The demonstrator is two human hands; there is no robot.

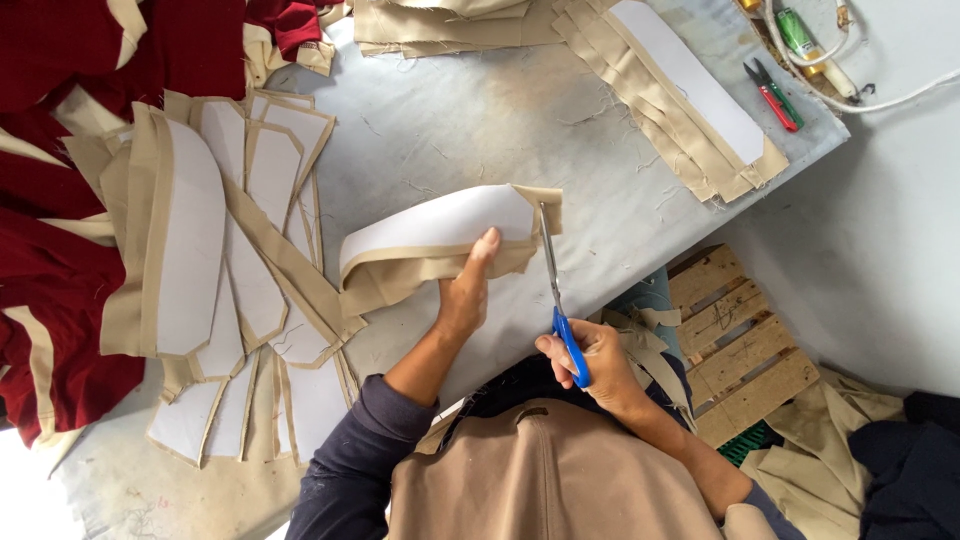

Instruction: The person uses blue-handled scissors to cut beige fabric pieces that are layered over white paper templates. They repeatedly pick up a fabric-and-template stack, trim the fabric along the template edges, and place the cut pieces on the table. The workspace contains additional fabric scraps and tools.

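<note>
Beige fabric piece [440, 250], white-faced, curved, frayed.

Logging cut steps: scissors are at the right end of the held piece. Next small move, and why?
Probably close the scissors and advance along the beige margin: the right hand has the blades at the right end of the white-faced piece, while the left hand holds it up off the table.

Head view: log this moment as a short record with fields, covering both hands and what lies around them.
left hand: holds up beige fabric piece with white backing
right hand: grips blue-handled scissors, blades at the piece's right edge
table: grey, strewn with threads
left of hands: stack of similar pieces, dark red cloth
far right corner: small snips
below table: wooden pallet, fabric offcuts
</note>
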